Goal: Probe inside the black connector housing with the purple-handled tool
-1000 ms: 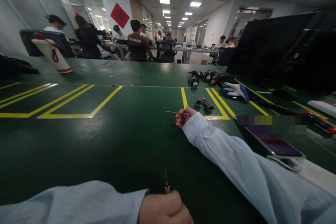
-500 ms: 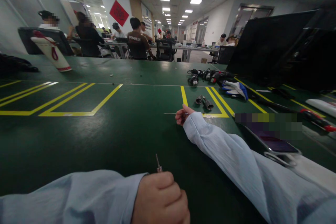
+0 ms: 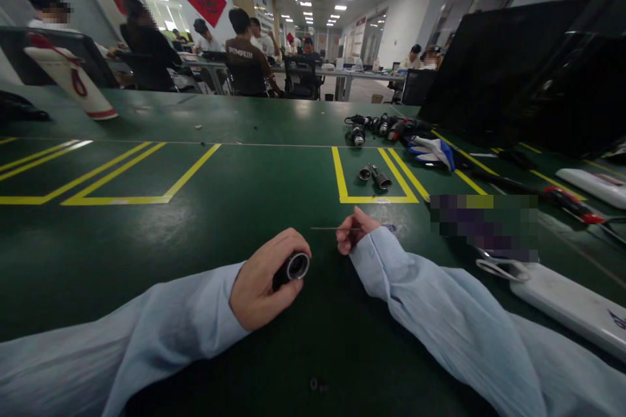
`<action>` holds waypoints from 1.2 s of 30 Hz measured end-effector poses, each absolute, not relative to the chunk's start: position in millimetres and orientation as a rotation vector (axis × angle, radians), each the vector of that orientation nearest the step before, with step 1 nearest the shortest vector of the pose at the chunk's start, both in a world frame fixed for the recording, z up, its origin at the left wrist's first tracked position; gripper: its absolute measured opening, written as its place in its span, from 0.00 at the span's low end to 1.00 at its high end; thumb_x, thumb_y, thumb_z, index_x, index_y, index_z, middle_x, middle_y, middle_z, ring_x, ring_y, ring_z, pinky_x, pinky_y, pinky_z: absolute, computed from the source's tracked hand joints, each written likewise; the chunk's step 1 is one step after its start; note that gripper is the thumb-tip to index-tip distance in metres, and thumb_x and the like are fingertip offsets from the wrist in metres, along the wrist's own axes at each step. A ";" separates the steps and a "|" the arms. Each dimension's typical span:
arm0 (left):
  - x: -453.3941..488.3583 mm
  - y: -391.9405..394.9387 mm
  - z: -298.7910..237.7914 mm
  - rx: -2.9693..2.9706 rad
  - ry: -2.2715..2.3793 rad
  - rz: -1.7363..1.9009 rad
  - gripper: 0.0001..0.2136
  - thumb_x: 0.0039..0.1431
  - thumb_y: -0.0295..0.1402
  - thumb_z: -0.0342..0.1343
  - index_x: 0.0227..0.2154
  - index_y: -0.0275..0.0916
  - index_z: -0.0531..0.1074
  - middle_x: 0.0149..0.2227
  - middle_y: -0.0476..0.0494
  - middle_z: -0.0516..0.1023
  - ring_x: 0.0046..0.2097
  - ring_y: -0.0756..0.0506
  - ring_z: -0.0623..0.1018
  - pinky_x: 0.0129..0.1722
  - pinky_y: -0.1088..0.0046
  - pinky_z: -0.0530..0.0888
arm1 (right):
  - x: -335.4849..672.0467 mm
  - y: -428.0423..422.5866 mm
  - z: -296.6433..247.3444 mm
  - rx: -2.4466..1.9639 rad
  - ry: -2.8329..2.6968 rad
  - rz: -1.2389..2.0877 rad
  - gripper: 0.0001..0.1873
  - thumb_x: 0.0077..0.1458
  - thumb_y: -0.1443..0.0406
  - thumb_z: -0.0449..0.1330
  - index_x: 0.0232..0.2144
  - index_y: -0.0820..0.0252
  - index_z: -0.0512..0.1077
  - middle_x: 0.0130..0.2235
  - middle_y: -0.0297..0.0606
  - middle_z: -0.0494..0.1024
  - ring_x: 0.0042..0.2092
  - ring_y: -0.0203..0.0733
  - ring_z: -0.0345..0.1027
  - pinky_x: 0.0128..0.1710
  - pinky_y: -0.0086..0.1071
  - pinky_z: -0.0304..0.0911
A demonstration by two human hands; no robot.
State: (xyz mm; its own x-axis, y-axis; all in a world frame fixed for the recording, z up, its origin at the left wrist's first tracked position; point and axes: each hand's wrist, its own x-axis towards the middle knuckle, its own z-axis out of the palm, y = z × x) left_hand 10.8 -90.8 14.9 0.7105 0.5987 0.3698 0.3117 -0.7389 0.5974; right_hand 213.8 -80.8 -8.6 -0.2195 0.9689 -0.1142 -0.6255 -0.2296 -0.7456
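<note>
Green tabletop (image 3: pixel 244 179), yellow tape rectangles on its far half, fills most of the view. Big black panel (image 3: pixel 493 71) stands at the right edge. Seated co-workers (image 3: pixel 247 55) at desks beyond. Person's light-blue sleeves (image 3: pixel 186 313) come in from both lower corners. White case (image 3: pixel 572 303) with a looped cord at its end, right side, beside the right sleeve; patch just past it is pixelated, can't tell what's there. White tumbler (image 3: pixel 73 78), red top and base band, far left, looks tilted.

Left hand (image 3: pixel 259 287): fingers and thumb curled around a dark hollow cylinder (image 3: pixel 293 267), metal rim and bore facing the camera, held over the near-middle of the table. Right hand (image 3: pixel 355 234): fingers narrow, pinching a slim screwdriver-like tool (image 3: pixel 323 229), thin shaft pointing left toward the other hand, bluish end showing past the wrist. Shaft and cylinder are near but apart.

Black-and-metal gear (image 3: pixel 374 127) bunched far right of centre. Red-and-black tool (image 3: pixel 572 205) right. Blue-and-white glove (image 3: pixel 433 152) near the gear. Two metal sockets (image 3: pixel 381 178) side by side inside a taped rectangle. Small dark rings (image 3: pixel 314 384) at the near edge, dim.
</note>
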 end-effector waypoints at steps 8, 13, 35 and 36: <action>18.5 -111.6 20.8 2.862 0.510 0.491 0.11 0.48 0.28 0.46 0.36 0.35 0.65 0.35 0.41 0.68 0.33 0.46 0.67 0.31 0.68 0.65 | 221.8 -109.5 -11.9 -0.703 -0.716 1.755 0.17 0.50 0.55 0.57 0.23 0.64 0.74 0.24 0.39 0.79 0.21 0.34 0.68 0.22 0.28 0.62; 25.2 -131.4 19.7 3.270 0.272 0.335 0.08 0.52 0.30 0.46 0.34 0.36 0.68 0.31 0.43 0.70 0.28 0.46 0.65 0.27 0.67 0.62 | 225.6 -123.7 -13.2 -0.733 -0.810 1.738 0.18 0.45 0.53 0.61 0.24 0.64 0.74 0.24 0.39 0.79 0.21 0.33 0.68 0.22 0.26 0.63; 22.3 -102.8 12.9 2.786 0.622 0.448 0.11 0.57 0.28 0.40 0.28 0.36 0.68 0.26 0.46 0.70 0.28 0.49 0.68 0.28 0.72 0.62 | 219.1 -140.3 -10.2 -0.869 -0.930 1.436 0.12 0.45 0.61 0.64 0.21 0.63 0.69 0.17 0.28 0.71 0.18 0.26 0.62 0.19 0.20 0.60; 21.0 -98.3 13.7 2.688 0.695 0.452 0.13 0.58 0.28 0.39 0.26 0.35 0.68 0.25 0.47 0.70 0.28 0.50 0.68 0.28 0.73 0.63 | 219.3 -142.0 -8.9 -0.838 -0.970 1.425 0.12 0.47 0.60 0.62 0.21 0.63 0.68 0.16 0.27 0.69 0.17 0.26 0.61 0.18 0.20 0.58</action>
